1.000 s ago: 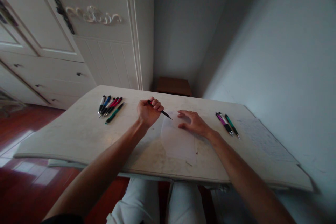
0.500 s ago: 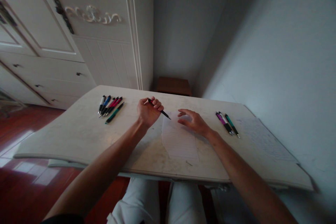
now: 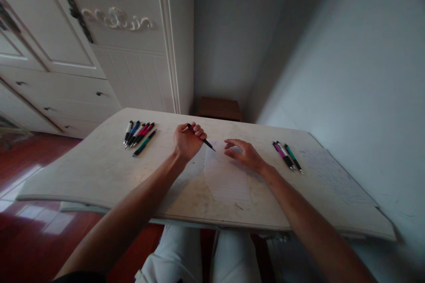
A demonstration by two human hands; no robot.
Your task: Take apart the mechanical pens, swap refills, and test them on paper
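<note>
Across a stained white counter (image 3: 99, 168) are laid a group of coloured pens (image 3: 139, 136) at the left, a lined sheet (image 3: 227, 181) in the middle, three pens (image 3: 283, 156) and a written-on page (image 3: 335, 176) at the right.

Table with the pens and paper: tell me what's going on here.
A person sits at a pale table, gripping a black pen in the left hand, its tip pointing toward the top of a lined sheet. The right hand holds nothing, its fingers apart by the sheet's upper part; whether it touches the paper is unclear. Pens lie in a left group and a right group, with a marked sheet farther right.
</note>
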